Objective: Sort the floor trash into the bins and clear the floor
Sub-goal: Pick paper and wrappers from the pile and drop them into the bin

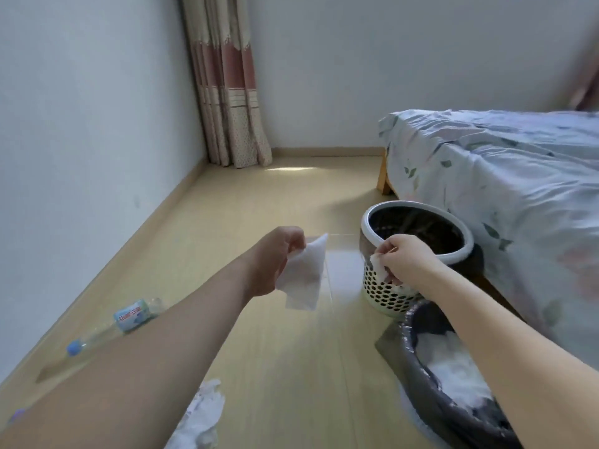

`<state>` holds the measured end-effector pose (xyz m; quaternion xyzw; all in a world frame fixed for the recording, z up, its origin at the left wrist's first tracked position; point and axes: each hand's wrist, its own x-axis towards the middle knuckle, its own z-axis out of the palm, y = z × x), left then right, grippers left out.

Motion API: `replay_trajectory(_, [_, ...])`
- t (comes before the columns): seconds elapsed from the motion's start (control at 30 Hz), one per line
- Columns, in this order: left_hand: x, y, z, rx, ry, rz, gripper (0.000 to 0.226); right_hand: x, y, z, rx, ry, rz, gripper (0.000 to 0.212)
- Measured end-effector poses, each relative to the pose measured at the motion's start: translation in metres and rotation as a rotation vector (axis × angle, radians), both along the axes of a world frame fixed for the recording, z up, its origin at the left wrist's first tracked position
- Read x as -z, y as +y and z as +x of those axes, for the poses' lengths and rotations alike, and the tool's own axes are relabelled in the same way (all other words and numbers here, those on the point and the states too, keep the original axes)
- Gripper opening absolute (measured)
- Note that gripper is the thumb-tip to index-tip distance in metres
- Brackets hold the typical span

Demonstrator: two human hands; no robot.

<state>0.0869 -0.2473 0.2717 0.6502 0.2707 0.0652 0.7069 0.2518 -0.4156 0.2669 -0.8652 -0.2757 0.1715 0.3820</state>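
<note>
My left hand [275, 254] pinches a flat white tissue [304, 277] that hangs above the floor, left of the bins. My right hand [403, 259] grips a small crumpled white tissue [379, 265] just in front of the rim of the white perforated bin [389, 296], whose inside is dark. A second bin with a dark liner [431, 400] stands nearer to me at the lower right and holds white tissues. An empty clear plastic bottle [126, 319] with a blue label and blue cap lies on the floor at the left, partly behind my left forearm.
A crumpled white paper wad [202, 413] lies on the floor at the bottom centre. A bed with a floral sheet [505, 176] fills the right side. A curtain [227, 92] hangs in the far corner. The white wall [81, 140] runs along the left.
</note>
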Motion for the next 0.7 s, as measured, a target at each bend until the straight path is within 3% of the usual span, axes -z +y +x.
replay_trajectory(0.1, [0.009,-0.07,0.087,0.141,0.052,-0.003,0.043,0.021,-0.07,0.061,0.153,0.022,-0.032,0.014])
replay_trajectory(0.23, [0.056,-0.168,0.171,0.24,0.211,0.188,0.012,0.066,-0.137,0.099,0.292,0.158,-0.244,0.016])
replay_trajectory(0.3, [0.093,-0.21,0.2,0.338,0.341,0.249,0.01,0.081,-0.152,0.109,0.296,0.219,-0.32,0.008])
replay_trajectory(0.37, [0.121,-0.231,0.216,0.418,0.438,0.35,0.011,0.087,-0.156,0.115,0.24,0.247,-0.419,0.012])
replay_trajectory(0.47, [0.126,-0.222,0.226,0.383,0.393,0.435,0.013,0.092,-0.152,0.124,0.307,0.158,-0.4,0.037])
replay_trajectory(0.57, [0.102,-0.174,0.212,0.22,0.3,0.41,0.016,0.083,-0.13,0.118,0.309,0.052,-0.243,0.027])
replay_trajectory(0.7, [0.071,-0.077,0.151,0.056,0.276,0.466,0.015,0.062,-0.058,0.075,0.079,-0.056,-0.131,0.025])
